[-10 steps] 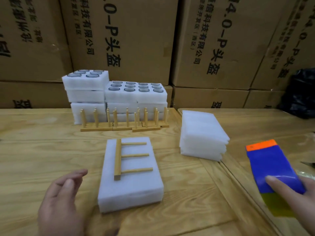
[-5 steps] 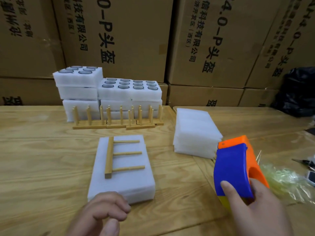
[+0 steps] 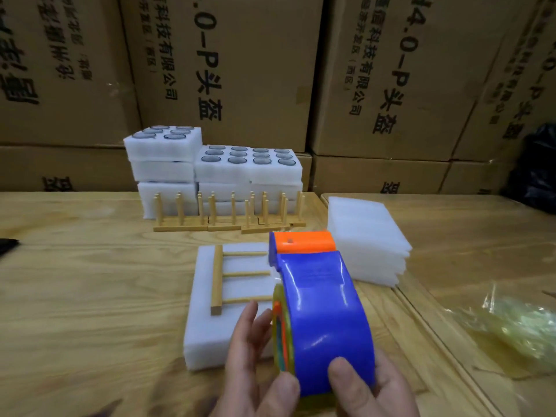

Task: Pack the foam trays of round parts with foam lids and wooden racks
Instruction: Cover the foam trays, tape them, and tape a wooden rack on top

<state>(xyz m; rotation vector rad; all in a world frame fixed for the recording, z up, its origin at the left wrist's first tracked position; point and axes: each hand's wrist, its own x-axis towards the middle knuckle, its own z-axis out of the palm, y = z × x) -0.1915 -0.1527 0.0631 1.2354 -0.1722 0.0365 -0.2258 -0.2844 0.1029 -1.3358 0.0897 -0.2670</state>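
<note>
A lidded white foam tray lies in front of me with a wooden rack flat on top. My right hand grips a blue and orange tape dispenser held over the tray's right side. My left hand touches the tape roll at the dispenser's left side with straight fingers and the thumb. Stacked foam trays of round parts stand at the back, with several upright wooden racks before them. A pile of foam lids sits to the right.
Large cardboard boxes wall off the back. Crumpled clear plastic lies on the right table section. A black bag sits at far right. A dark object shows at the left edge of the wooden table.
My right hand has brought the tape dispenser left and over the tray. My left hand rose from the table to the tape roll.
</note>
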